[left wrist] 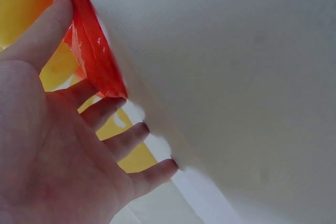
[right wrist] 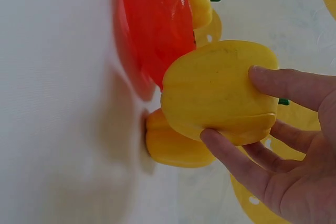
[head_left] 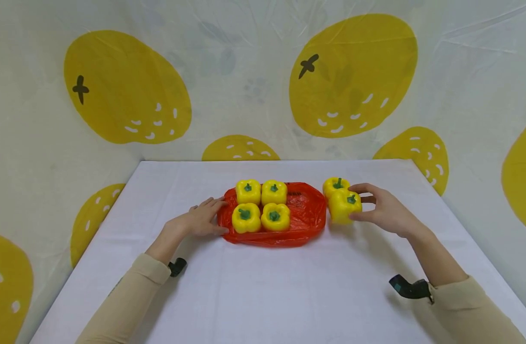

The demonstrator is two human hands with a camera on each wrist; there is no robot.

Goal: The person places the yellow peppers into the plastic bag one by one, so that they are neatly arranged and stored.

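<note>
My right hand grips a yellow bell pepper between thumb and fingers, just off the table. In the right wrist view this held pepper hangs above another yellow pepper, which sits on the table right of the red plastic bag. On the bag stand several yellow peppers with green stems, among them a front one, grouped toward its left side. My left hand rests at the bag's left edge, its fingers mostly straight; in the left wrist view the thumb touches the red plastic.
A white cloth covers the table. Behind and at the sides hangs a pale curtain printed with big yellow fruit. A black wrist camera juts from the right sleeve, another from the left.
</note>
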